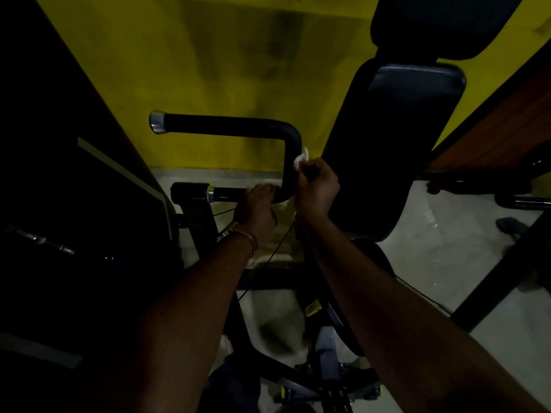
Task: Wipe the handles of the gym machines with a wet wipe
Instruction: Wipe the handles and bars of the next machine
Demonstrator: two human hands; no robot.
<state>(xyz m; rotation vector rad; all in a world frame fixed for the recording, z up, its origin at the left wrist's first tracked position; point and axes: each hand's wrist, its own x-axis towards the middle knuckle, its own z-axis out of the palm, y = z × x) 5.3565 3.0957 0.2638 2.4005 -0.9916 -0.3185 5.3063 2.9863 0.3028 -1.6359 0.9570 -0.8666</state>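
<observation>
My left hand [257,207] grips the lower bar of the black U-shaped handle [232,124]; my right hand [316,186] pinches the white wet wipe [300,158] in curled fingers, pressing it against the handle's upright bend beside the black seat pad [399,138].

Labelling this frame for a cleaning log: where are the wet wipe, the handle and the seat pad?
wet wipe [300,158], head view, bunched white tip.
handle [226,124], head view, upper black grip.
seat pad [387,150], head view, middle of cushion.
</observation>
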